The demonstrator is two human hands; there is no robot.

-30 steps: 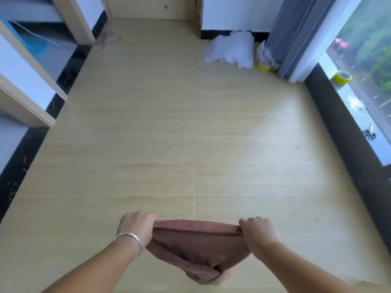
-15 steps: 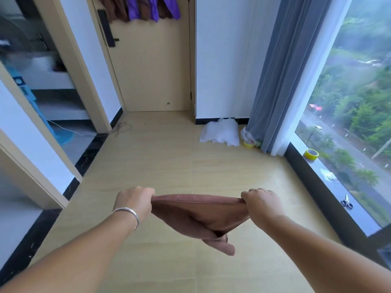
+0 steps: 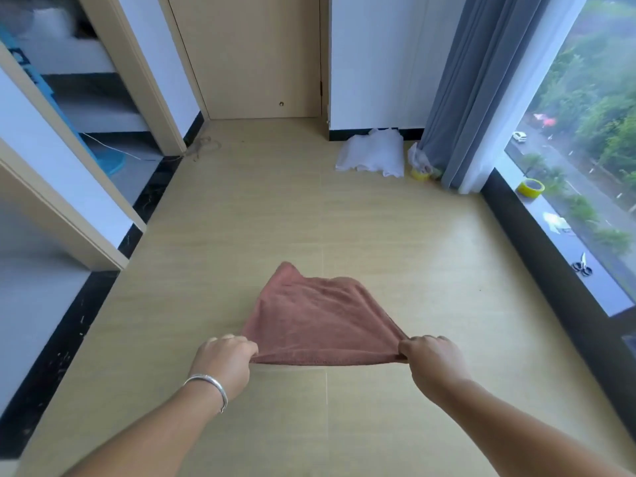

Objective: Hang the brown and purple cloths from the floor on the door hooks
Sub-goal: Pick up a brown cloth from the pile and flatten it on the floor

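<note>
A brown cloth (image 3: pixel 320 321) is stretched between my two hands above the wooden floor, its free part billowing forward away from me. My left hand (image 3: pixel 225 364), with a silver bracelet on the wrist, pinches the near left corner. My right hand (image 3: pixel 430 359) pinches the near right corner. The beige door (image 3: pixel 254 56) stands straight ahead at the far end of the floor; its upper part and the hooks are out of view. No purple cloth shows in this frame.
White folded fabric (image 3: pixel 373 156) lies by the wall at the far right, next to a grey curtain (image 3: pixel 481 80). Yellow tape rolls sit on the floor (image 3: pixel 420 173) and on the window sill (image 3: pixel 531 187). Scissors (image 3: pixel 581 266) lie on the sill. Doorways open on the left.
The cloth, which hung down between my hands, has flipped up and forward and now spreads out flat. The view has dropped, so the cloths hanging on the door are no longer seen.
</note>
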